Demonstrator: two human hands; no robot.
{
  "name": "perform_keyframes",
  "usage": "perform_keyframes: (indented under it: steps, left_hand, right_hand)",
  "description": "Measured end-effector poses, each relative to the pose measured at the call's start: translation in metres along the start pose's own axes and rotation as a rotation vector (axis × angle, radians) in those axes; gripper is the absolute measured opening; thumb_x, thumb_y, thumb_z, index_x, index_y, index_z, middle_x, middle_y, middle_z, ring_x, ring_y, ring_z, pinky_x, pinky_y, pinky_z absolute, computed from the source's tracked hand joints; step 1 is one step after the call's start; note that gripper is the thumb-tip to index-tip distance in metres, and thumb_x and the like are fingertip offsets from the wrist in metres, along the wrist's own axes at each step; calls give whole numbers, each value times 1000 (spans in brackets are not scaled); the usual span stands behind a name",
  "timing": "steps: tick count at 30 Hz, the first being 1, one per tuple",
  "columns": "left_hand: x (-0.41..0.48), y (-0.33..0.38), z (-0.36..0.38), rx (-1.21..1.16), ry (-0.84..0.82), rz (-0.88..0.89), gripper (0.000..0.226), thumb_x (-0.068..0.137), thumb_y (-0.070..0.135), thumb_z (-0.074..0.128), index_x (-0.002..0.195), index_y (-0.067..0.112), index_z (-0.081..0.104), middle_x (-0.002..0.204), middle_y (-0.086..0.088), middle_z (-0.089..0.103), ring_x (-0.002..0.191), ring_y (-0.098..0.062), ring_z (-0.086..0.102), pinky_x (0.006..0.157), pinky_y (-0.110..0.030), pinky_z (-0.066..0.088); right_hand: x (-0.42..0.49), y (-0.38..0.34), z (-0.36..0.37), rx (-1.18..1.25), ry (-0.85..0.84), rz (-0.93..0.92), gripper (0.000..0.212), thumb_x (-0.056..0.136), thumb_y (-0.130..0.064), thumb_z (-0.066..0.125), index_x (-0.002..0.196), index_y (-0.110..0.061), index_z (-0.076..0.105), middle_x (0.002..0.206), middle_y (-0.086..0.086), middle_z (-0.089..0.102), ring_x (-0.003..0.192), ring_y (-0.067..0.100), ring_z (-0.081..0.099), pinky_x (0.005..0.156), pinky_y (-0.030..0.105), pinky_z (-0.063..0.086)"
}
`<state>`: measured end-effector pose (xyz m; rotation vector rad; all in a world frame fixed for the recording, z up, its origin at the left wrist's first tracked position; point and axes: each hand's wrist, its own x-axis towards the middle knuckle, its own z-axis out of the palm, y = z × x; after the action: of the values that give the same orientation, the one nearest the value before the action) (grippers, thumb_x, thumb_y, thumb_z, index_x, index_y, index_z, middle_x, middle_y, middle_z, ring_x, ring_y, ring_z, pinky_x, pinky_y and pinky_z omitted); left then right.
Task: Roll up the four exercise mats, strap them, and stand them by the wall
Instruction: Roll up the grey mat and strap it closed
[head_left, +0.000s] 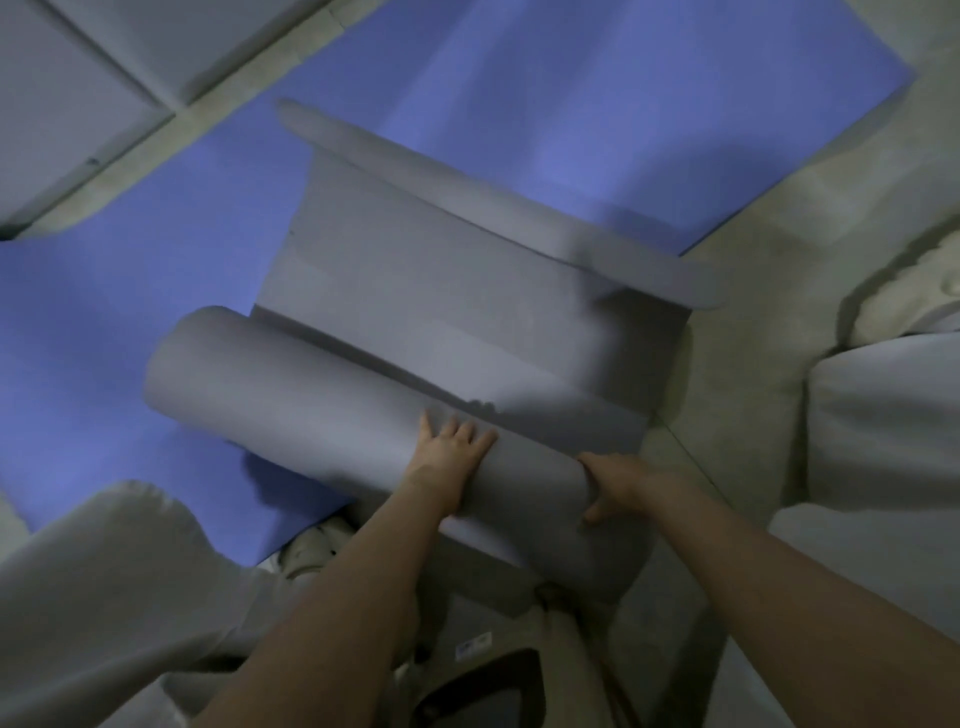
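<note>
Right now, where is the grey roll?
Head view, mid-frame: the grey roll lies across the blue mat, the left hand flat on it, the right hand gripping it near its right end.

Dim, bluish light, with everything soft from motion blur. My left hand (448, 460) casts a finger shadow on the half-rolled grey foam mat (457, 291); the flat blue foam mat (561, 156) shows one paler patch. Edges bow near the corners.
</note>
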<state>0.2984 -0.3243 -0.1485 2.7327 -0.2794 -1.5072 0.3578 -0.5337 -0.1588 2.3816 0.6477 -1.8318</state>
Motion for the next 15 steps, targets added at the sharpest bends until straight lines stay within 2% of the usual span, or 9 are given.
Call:
perform_keyframes:
  steps: [2, 4, 6, 9, 11, 12, 13, 15]
  left_hand:
    - [15, -1, -12, 0, -34, 19, 102, 73, 35, 79, 150, 23, 13, 152, -9, 24, 141, -27, 20, 115, -57, 3]
    - [33, -3, -28, 28, -76, 39, 105, 68, 41, 81, 149, 23, 17, 151, -9, 28, 140, -28, 25, 114, -58, 11]
    - [47, -5, -43, 69, -125, 59, 105, 67, 46, 81, 149, 24, 18, 150, -9, 30, 138, -30, 29, 113, -59, 16]
    - [56, -9, -50, 80, -107, 86, 103, 71, 47, 77, 151, 25, 14, 153, -6, 24, 141, -29, 22, 110, -64, 8]
    - [51, -14, -45, 51, 9, 67, 95, 75, 47, 72, 149, 24, 18, 152, -5, 24, 142, -26, 19, 110, -62, 9]
    - [45, -17, -40, 37, 122, 52, 83, 78, 46, 69, 145, 22, 27, 147, -7, 30, 138, -27, 26, 110, -57, 15]
    - [37, -19, -34, 40, 286, 41, 66, 81, 42, 66, 136, 17, 40, 136, -11, 40, 128, -28, 37, 105, -49, 24]
    - [21, -25, -21, 118, 601, 41, 30, 75, 23, 65, 101, 10, 56, 99, -14, 56, 91, -31, 57, 80, -39, 35]
  right_hand:
    - [-3, -4, -2, -37, 100, -5, 75, 79, -32, 73, 139, -12, 32, 142, 12, 39, 129, 30, 41, 104, 37, 36]
    - [-12, -18, 4, -29, 279, -82, 60, 88, -17, 61, 140, -11, 31, 141, 12, 34, 128, 29, 38, 106, 38, 34]
    - [-22, -40, 19, -2, 388, -181, 54, 96, -16, 48, 144, -9, 25, 148, 15, 25, 134, 29, 29, 111, 35, 27]
    - [-23, -53, 37, 10, 283, -163, 80, 97, -34, 47, 151, -10, -6, 157, 17, -10, 146, 32, -6, 118, 42, 11]
    - [-11, -43, 32, -8, 223, -128, 97, 91, -43, 55, 150, -10, -14, 156, 17, -18, 145, 32, -13, 118, 46, 10]
    - [-6, -38, 27, -28, 210, -125, 104, 87, -45, 60, 149, -9, -15, 156, 18, -18, 145, 33, -13, 118, 48, 9]
    - [-2, -33, 20, -44, 206, -123, 109, 84, -47, 63, 149, -9, -16, 156, 18, -17, 145, 33, -13, 118, 49, 9]
    - [6, -24, 7, -79, 197, -122, 116, 80, -50, 67, 149, -8, -18, 156, 16, -17, 145, 33, -12, 118, 50, 8]
